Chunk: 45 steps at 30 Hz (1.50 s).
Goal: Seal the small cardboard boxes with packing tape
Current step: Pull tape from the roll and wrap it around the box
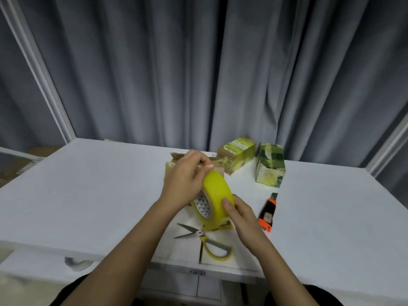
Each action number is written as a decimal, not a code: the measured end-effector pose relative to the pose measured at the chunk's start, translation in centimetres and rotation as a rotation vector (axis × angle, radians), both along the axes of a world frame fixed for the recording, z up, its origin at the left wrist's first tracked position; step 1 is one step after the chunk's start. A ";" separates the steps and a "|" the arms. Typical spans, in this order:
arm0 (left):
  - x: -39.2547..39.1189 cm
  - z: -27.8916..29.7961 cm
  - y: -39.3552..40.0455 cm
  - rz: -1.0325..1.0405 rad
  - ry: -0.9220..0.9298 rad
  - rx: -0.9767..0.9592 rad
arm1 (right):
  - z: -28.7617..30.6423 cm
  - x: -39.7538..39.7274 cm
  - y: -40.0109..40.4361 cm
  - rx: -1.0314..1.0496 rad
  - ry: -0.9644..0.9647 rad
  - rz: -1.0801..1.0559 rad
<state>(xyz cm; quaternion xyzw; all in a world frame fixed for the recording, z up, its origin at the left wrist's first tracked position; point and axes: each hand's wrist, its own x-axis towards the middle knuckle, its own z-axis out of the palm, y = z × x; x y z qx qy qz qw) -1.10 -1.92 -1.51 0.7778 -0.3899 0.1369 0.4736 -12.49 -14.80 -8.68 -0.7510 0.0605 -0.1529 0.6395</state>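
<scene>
A yellow roll of packing tape (217, 196) is held upright above the white table (92, 191). My right hand (239, 214) grips its lower right rim, thumb on the outer face. My left hand (187, 175) is at the top of the roll, thumb and fingers pinching at the tape's edge there. Behind my left hand lies a brown cardboard box (173, 165), mostly hidden. Two small green-and-yellow printed boxes (237, 154) (270, 165) stand at the back right of the table.
Yellow-handled scissors (209, 241) lie half-spread near the table's front edge, below the roll. An orange and black utility knife (268, 212) lies to the right of my right hand. Grey curtains (198, 74) hang behind the table.
</scene>
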 end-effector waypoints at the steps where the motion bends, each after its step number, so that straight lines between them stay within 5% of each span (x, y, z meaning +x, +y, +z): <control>1: -0.2 0.4 -0.4 0.005 0.019 -0.011 | 0.4 -0.3 0.1 0.017 -0.020 -0.025; 5: -1.0 2.2 -1.3 0.021 0.113 -0.133 | 2.9 -0.3 0.0 0.076 -0.127 -0.225; 10: -1.9 5.5 -1.5 0.011 0.082 -0.278 | 5.8 1.5 -2.3 -0.301 0.103 -0.422; 14: 0.6 4.2 -0.1 0.098 0.443 -0.414 | 8.0 1.5 -4.4 -0.369 0.032 -0.406; 23: 5.5 1.0 1.8 -0.029 0.644 -0.280 | 10.9 5.9 -5.2 -0.684 0.048 -0.373; 27: 7.2 -0.4 2.2 -0.117 0.565 -0.029 | 12.2 8.1 -5.6 -0.767 0.110 -0.344; 37: 12.3 -4.6 0.9 0.071 0.294 0.323 | 14.4 12.4 -6.3 -0.808 0.236 -0.202; 45: 13.3 -6.9 1.0 0.146 0.355 0.264 | 13.2 15.3 -5.3 -0.804 0.270 -0.083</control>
